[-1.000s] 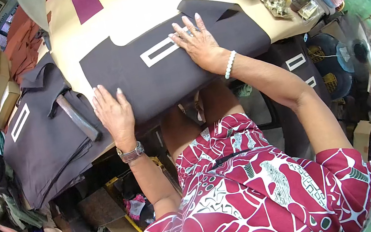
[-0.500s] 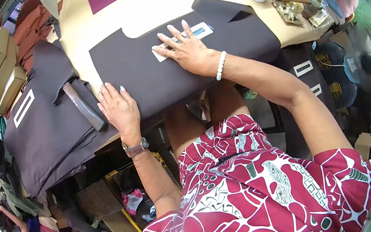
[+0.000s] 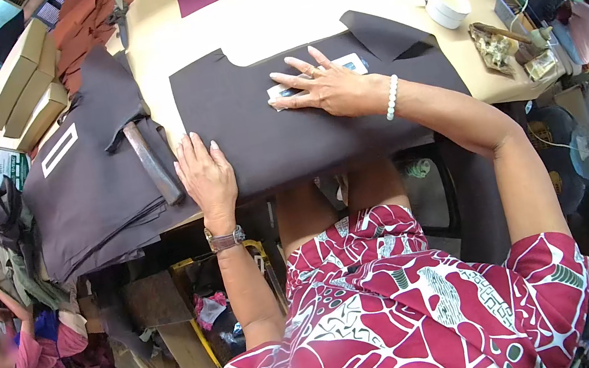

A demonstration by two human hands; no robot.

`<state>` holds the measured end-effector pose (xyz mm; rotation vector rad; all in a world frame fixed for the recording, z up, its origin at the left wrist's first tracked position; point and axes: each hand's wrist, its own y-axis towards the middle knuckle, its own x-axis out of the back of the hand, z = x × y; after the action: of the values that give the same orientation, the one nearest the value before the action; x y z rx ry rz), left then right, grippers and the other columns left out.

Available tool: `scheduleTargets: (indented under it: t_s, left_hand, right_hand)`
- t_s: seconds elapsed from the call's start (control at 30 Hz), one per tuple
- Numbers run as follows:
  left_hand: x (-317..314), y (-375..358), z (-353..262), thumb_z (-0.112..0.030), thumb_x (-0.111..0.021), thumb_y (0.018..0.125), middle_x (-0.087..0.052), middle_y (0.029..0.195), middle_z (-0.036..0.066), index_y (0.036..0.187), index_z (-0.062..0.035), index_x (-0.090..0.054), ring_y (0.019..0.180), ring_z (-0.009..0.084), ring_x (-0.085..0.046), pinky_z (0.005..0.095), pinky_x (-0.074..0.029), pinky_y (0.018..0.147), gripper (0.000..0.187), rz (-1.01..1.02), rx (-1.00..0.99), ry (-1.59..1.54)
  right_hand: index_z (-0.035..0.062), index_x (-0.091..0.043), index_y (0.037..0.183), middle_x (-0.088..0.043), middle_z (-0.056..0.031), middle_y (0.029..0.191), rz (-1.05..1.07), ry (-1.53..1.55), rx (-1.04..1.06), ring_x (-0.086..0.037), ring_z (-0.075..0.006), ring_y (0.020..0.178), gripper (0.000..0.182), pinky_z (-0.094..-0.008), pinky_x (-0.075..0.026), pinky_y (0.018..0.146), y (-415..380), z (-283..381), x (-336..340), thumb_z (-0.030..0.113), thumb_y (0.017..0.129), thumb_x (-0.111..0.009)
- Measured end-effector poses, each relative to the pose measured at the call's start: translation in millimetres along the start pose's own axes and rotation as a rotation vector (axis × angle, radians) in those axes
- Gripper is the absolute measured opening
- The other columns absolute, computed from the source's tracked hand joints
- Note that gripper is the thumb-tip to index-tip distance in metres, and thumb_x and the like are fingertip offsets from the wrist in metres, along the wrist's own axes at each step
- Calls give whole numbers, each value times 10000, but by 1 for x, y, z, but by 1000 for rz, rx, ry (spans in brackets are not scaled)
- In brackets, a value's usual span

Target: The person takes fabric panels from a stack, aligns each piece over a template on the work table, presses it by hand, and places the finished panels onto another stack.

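A dark brown cloth panel [image 3: 265, 150] with a curved cutout along its far edge lies on the table. My left hand [image 3: 207, 180] rests flat near the panel's left edge, fingers stretched out and holding nothing. Fingers spread, my right hand [image 3: 337, 88] lies over a white rectangular strip [image 3: 350, 64] on the panel and partly hides it. Just left of my left hand, a hammer [image 3: 151, 162] lies on a stack of dark cloth pieces [image 3: 98, 187]. A white rectangular outline [image 3: 60, 150] marks the top piece there.
A roll of white tape [image 3: 447, 5] stands on the pale tabletop [image 3: 265, 19] at the right, with a glue-crusted container [image 3: 493, 48] nearby. Cardboard boxes [image 3: 19, 75] and a green ABC box [image 3: 1, 166] sit at the left. Another person [image 3: 47, 346] is at the far left.
The view has shifted, moving the table rightward in frame. My right hand has slid slightly right along the strip. White rectangles on the cloth hanging at right no longer show. My left hand stays flat.
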<state>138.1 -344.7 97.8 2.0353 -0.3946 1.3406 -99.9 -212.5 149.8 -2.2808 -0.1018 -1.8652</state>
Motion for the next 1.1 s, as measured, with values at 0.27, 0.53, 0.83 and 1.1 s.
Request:
scheduleTargets:
  t_s: [0.27,0.53,0.83,1.1]
  left_hand:
    - [17,37,-10,-359,-541,862,-570,1031,161,1021,45,-565,994,316,-527,472,-405,821,434,89,136,134]
    - [-1,37,-7,-438,-575,830,-569,973,132,949,16,-613,963,299,-529,453,-396,825,471,-14,127,251]
    - [-3,37,-4,-328,-639,801,-582,970,122,944,-45,-635,946,294,-539,452,-394,818,317,-65,102,88]
    - [11,59,-8,-244,-695,750,-650,850,182,1129,-26,-521,839,349,-619,405,-462,786,470,62,279,-443]
  right_hand:
    - [290,-420,1345,-183,-108,1492,46,334,-3,-146,-341,1377,684,-599,-134,1077,-7,-5,10,-84,774,-386]
    - [141,-577,1205,-166,-158,1488,-120,542,-351,-107,-415,1366,540,-660,-94,1036,-18,12,-1,-74,741,-402]
    - [169,-643,1110,-201,-154,1481,-141,671,-381,-109,-411,1368,503,-650,-45,1042,5,41,11,-71,747,-392]
    - [126,-329,1382,-407,-175,1365,-431,174,-931,-294,-352,1321,751,-468,-217,1097,-77,-73,-1,-55,659,-423]
